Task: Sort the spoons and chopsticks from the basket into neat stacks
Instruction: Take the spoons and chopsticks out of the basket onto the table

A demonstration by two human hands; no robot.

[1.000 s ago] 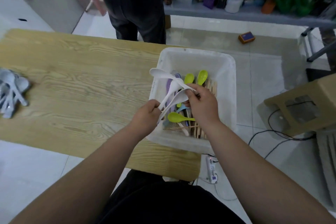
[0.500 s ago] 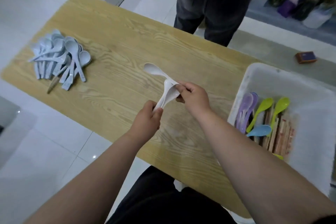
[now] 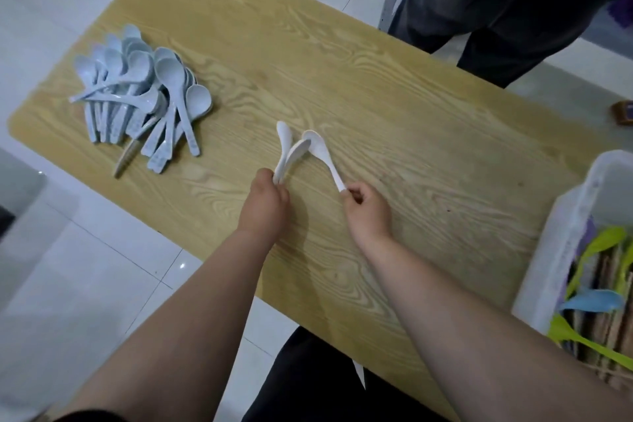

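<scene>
Your left hand (image 3: 265, 195) holds two white spoons (image 3: 297, 154) by their handle ends, its grip curled tight around them. Their long axes run up the frame, leaning slightly right, with the bowls pointing away from you and fanned a little apart. Your right hand (image 3: 368, 212) pinches the handle tip of a third white spoon (image 3: 320, 149) between thumb and fingers, the rest of that grip curled in. This spoon's axis leans up and to the left, so its bowl meets the other two bowls near the middle of the frame, low over the wooden counter (image 3: 394, 86). I cannot tell whether the bowls touch the wood.

Both forearms reach in from the bottom edge, the hands near each other but apart.

In the upper left, a loose pile of pale blue spoons (image 3: 137, 89) lies on the counter, most handles pointing down the frame. At the right edge, the white basket (image 3: 561, 250) holds green spoons (image 3: 597, 243), a blue spoon (image 3: 594, 301) and chopsticks (image 3: 616, 339).
</scene>
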